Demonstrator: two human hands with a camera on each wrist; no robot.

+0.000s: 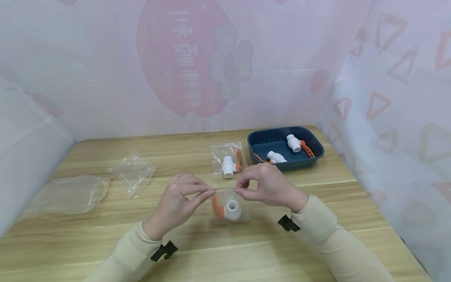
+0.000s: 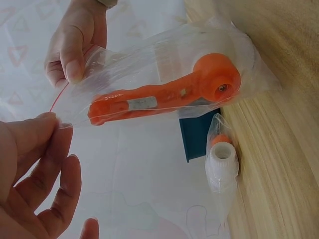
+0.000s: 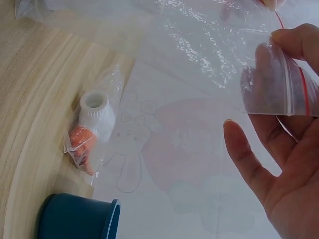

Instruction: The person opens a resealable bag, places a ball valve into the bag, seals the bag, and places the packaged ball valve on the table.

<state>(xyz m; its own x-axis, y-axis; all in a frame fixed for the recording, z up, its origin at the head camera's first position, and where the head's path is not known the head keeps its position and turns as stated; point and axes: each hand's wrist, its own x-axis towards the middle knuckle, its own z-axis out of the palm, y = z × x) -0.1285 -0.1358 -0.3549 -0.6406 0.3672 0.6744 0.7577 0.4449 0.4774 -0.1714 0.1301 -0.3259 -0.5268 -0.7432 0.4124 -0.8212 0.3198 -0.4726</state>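
Observation:
A clear zip bag (image 3: 189,64) with a red line along its mouth hangs upright between both hands above the table. Inside it is a white ball valve (image 1: 232,210) with an orange handle (image 2: 154,99). At the left end of the bag's mouth, my left hand (image 1: 180,199) pinches the edge between thumb and index finger. My right hand (image 1: 270,186) pinches the same edge near its right end. Just beyond the hands lies another bagged valve (image 1: 228,166), white with an orange handle.
At the back right stands a dark blue tray (image 1: 251,150) holding two white valves with orange handles. One empty clear bag (image 1: 134,170) lies crumpled on the left of the wooden table (image 1: 225,260). Farther left is a larger flat clear bag (image 1: 70,194). Printed cloth walls (image 1: 105,78) enclose the table.

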